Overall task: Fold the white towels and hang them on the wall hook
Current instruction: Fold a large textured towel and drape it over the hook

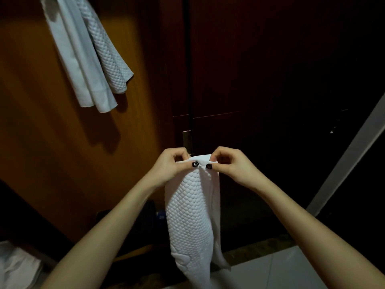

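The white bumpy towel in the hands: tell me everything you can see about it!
The white towel with a bumpy, scale-like weave looks soft and thick. It seems folded into a narrow strip and hangs straight down before a dark wooden door. The left hand and the right hand pinch its top edge, thumbs close together.

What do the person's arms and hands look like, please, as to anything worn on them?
The left forearm and right forearm are bare: no sleeve, watch or bracelet shows. The left hand and right hand show no rings. The left thumbnail and right thumbnail wear black polish; the left carries a small white design.
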Tool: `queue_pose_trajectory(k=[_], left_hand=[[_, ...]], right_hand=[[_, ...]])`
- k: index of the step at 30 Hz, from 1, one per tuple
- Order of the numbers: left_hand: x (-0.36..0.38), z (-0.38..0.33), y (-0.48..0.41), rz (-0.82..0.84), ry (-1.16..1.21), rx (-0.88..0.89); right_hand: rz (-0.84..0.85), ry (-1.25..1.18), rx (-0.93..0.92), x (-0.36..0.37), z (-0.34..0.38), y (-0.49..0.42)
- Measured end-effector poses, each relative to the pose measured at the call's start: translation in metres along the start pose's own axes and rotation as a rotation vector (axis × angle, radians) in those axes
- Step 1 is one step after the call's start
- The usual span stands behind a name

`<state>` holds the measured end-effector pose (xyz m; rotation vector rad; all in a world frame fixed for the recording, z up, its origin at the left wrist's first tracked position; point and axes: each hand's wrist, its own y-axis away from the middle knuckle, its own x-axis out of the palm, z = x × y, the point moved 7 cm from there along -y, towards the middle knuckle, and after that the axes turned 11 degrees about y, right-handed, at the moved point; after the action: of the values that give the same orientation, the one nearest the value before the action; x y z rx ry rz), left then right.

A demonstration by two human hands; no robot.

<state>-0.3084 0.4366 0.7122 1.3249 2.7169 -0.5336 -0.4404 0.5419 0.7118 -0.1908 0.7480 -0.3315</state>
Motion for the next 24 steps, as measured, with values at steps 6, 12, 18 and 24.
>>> queue_pose_trajectory(k=[6, 12, 18, 24], left_hand=[[-0.020, -0.007, 0.004, -0.085, -0.297, 0.038], [-0.037, -0.023, 0.009, -0.163, -0.510, 0.136], [-0.044, -0.020, 0.010, 0.045, -0.712, 0.185], [-0.071, 0.038, 0.015, 0.385, -0.892, -0.244]], right_hand=[[0.031, 0.120, -0.012, 0.009, 0.008, -0.013], [0.031, 0.135, -0.040, 0.010, 0.027, -0.030], [-0.102, 0.137, -0.071, 0.006, 0.038, -0.031], [-0.186, 0.100, -0.007, -0.012, 0.011, -0.029]])
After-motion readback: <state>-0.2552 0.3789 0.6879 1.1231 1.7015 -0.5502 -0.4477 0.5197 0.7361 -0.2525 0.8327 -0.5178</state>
